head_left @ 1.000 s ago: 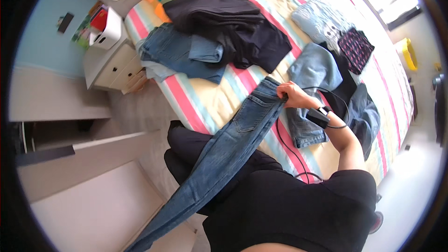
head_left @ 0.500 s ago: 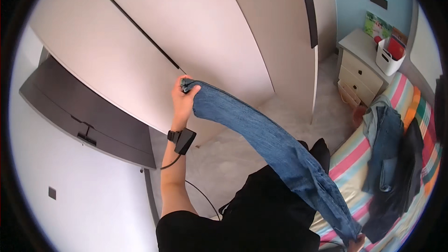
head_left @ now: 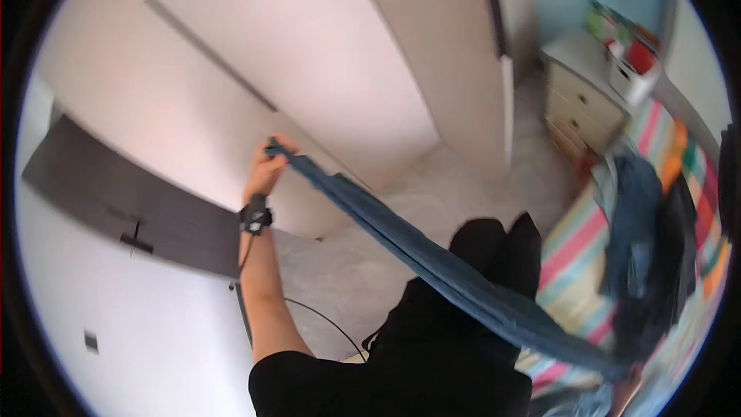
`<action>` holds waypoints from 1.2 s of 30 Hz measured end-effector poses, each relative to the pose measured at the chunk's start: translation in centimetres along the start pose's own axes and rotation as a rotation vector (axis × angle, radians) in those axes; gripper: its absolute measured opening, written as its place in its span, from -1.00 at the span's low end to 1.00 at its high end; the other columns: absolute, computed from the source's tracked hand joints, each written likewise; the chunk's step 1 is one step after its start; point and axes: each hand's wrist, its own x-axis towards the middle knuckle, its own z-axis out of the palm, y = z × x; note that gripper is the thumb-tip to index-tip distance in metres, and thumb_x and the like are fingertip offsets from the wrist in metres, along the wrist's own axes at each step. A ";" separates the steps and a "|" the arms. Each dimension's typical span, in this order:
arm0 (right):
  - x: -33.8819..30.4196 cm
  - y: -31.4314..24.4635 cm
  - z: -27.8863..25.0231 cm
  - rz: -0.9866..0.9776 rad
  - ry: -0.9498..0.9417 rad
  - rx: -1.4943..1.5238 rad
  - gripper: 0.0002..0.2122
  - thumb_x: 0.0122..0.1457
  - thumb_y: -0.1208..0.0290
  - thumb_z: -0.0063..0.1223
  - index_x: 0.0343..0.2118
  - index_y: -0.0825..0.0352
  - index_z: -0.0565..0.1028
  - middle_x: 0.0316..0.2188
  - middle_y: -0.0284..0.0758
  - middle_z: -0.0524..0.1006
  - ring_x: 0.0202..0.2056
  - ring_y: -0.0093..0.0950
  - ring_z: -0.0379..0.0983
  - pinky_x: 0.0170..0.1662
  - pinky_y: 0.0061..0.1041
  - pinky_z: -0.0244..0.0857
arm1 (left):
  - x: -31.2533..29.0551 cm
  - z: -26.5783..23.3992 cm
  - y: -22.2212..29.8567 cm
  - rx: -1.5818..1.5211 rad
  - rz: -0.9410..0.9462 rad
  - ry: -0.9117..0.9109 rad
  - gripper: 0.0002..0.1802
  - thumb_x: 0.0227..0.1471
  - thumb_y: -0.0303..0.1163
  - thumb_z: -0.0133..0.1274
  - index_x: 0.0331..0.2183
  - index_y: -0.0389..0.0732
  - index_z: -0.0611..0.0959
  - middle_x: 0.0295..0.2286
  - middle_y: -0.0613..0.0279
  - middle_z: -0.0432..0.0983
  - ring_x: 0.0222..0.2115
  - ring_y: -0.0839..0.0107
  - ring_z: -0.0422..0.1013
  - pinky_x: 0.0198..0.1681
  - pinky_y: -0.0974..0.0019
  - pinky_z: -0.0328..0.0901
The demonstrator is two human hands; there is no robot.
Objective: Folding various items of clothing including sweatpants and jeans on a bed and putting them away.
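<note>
Pale wardrobe doors [head_left: 309, 54] fill the upper half of the view, with a dark panel [head_left: 116, 208] at nine o'clock and a grey floor [head_left: 386, 262] below them; at three o'clock runs a striped bed [head_left: 575, 259] piled with dark and denim clothes [head_left: 648, 247], and a small chest of drawers [head_left: 583, 104] stands at one o'clock. A pair of blue jeans [head_left: 432, 262] stretches in one long taut band from ten o'clock down to five o'clock, clear of the bed and not yet folded or put anywhere, so I judge the handling is at an early stage with the pile on the bed left to deal with. Her or his left hand [head_left: 266, 170] is raised high on a nearly straight arm, wrist strap showing, fingers clenched on one end of the jeans. A right hand [head_left: 625, 390] shows only partly at five o'clock beneath the other end; its grip I cannot tell.
</note>
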 end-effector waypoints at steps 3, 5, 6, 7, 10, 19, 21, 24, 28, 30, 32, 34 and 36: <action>4.1 -6.7 1.0 -0.107 -0.059 -0.123 -0.77 -0.43 0.72 -0.26 -0.59 0.32 0.20 -0.62 -0.46 0.11 -0.52 -0.61 0.04 -0.43 -0.67 -0.01 | -1.8 -3.0 0.0 0.055 -0.002 0.000 -0.53 -0.25 -0.29 0.20 -0.27 -0.21 0.39 -0.38 0.26 0.34 -0.28 0.34 0.31 -0.05 0.18 0.15; 4.3 -7.8 0.3 -0.130 0.000 -0.217 -0.72 -0.49 0.75 -0.15 -0.57 0.35 0.23 -0.61 -0.47 0.16 -0.50 -0.60 0.11 -0.41 -0.66 0.04 | -2.0 -3.2 0.3 0.062 -0.042 0.049 -0.57 -0.19 -0.33 0.15 -0.24 -0.20 0.37 -0.37 0.28 0.32 -0.25 0.36 0.27 -0.02 0.17 0.11; 4.7 -8.8 -0.1 -0.168 -0.010 -0.189 -0.71 -0.50 0.75 -0.11 -0.58 0.34 0.23 -0.61 -0.47 0.17 -0.51 -0.60 0.12 -0.41 -0.66 0.06 | -1.3 -3.1 -0.1 0.056 -0.027 0.046 -0.54 -0.20 -0.34 0.16 -0.22 -0.21 0.37 -0.36 0.26 0.33 -0.24 0.35 0.28 -0.02 0.18 0.11; 4.6 -9.1 -0.4 -0.143 -0.020 -0.222 -0.71 -0.49 0.75 -0.10 -0.58 0.34 0.23 -0.61 -0.46 0.17 -0.51 -0.61 0.12 -0.42 -0.66 0.06 | -1.0 -3.2 -0.2 0.037 -0.033 0.026 -0.55 -0.19 -0.36 0.16 -0.22 -0.20 0.37 -0.35 0.26 0.32 -0.23 0.36 0.26 -0.01 0.19 0.10; 4.8 -11.8 -1.4 -0.108 -0.029 -0.305 -0.72 -0.49 0.76 -0.09 -0.61 0.33 0.21 -0.62 -0.47 0.16 -0.51 -0.63 0.11 -0.42 -0.67 0.04 | -0.3 -2.4 -0.2 0.017 -0.069 -0.030 -0.57 -0.18 -0.38 0.14 -0.22 -0.19 0.37 -0.33 0.28 0.30 -0.21 0.39 0.23 -0.03 0.25 0.08; 8.5 -17.2 -4.0 -0.204 0.015 -0.338 -0.73 -0.42 0.74 0.00 -0.63 0.36 0.18 -0.65 -0.45 0.14 -0.54 -0.65 0.08 -0.46 -0.67 0.02 | 4.2 5.6 -0.8 0.651 -0.133 0.101 -0.70 -0.18 -0.53 0.08 -0.30 -0.13 0.43 -0.36 0.34 0.29 -0.30 0.48 0.19 -0.14 0.46 0.07; 8.1 -18.2 -5.4 -0.268 0.097 -0.374 -0.75 -0.40 0.76 -0.06 -0.62 0.37 0.18 -0.64 -0.42 0.15 -0.53 -0.63 0.10 -0.45 -0.66 0.03 | 5.2 6.1 -2.0 0.622 0.006 0.124 -0.70 -0.19 -0.59 0.05 -0.31 -0.14 0.43 -0.36 0.33 0.31 -0.30 0.47 0.21 -0.16 0.45 0.10; 5.0 -20.0 -5.9 -0.346 0.257 -0.399 -0.76 -0.39 0.77 -0.11 -0.60 0.38 0.18 -0.62 -0.40 0.16 -0.53 -0.60 0.10 -0.42 -0.66 0.04 | 4.3 5.1 -2.0 0.458 0.029 0.145 -0.70 -0.19 -0.65 -0.01 -0.33 -0.15 0.41 -0.34 0.31 0.32 -0.28 0.46 0.23 -0.13 0.42 0.10; -1.2 -17.9 -4.9 -0.327 0.416 -0.500 -0.75 -0.40 0.82 -0.24 -0.56 0.39 0.21 -0.59 -0.33 0.20 -0.50 -0.46 0.16 -0.34 -0.63 0.09 | 0.6 2.7 -8.3 0.552 0.032 0.258 -0.65 -0.29 -0.76 -0.13 -0.37 -0.16 0.40 -0.34 0.31 0.30 -0.26 0.45 0.24 -0.10 0.41 0.10; -4.6 -13.2 -2.6 -0.124 0.398 -0.581 -0.72 -0.40 0.82 -0.21 -0.52 0.39 0.28 -0.54 -0.27 0.30 -0.43 -0.39 0.28 -0.32 -0.55 0.17 | -3.0 3.6 -12.6 0.578 -0.049 0.244 -0.65 -0.31 -0.74 -0.12 -0.38 -0.16 0.41 -0.37 0.34 0.28 -0.27 0.49 0.21 -0.12 0.44 0.09; -6.1 -9.7 1.0 -0.140 0.290 -0.610 -0.74 -0.40 0.81 -0.22 -0.55 0.37 0.28 -0.58 -0.21 0.28 -0.46 -0.21 0.26 -0.38 -0.40 0.17 | -7.2 3.7 -18.3 0.590 -0.054 0.139 -0.64 -0.35 -0.73 -0.09 -0.39 -0.15 0.41 -0.41 0.37 0.28 -0.34 0.50 0.24 -0.19 0.46 0.13; -8.0 -4.7 3.7 -0.015 0.142 -0.652 -0.76 -0.43 0.78 -0.16 -0.59 0.35 0.26 -0.58 -0.20 0.29 -0.47 -0.18 0.26 -0.43 -0.32 0.13 | -10.8 4.8 -23.6 0.557 -0.398 0.144 -0.64 -0.35 -0.71 -0.08 -0.40 -0.12 0.41 -0.46 0.37 0.29 -0.44 0.49 0.27 -0.35 0.47 0.22; -8.9 -5.2 6.4 -0.015 -0.061 -0.721 -0.75 -0.46 0.74 -0.11 -0.61 0.32 0.24 -0.59 -0.24 0.27 -0.47 -0.20 0.26 -0.43 -0.34 0.11 | -13.9 5.5 -26.1 0.301 -0.672 0.200 -0.65 -0.32 -0.70 -0.08 -0.39 -0.09 0.41 -0.48 0.34 0.34 -0.50 0.48 0.32 -0.51 0.48 0.27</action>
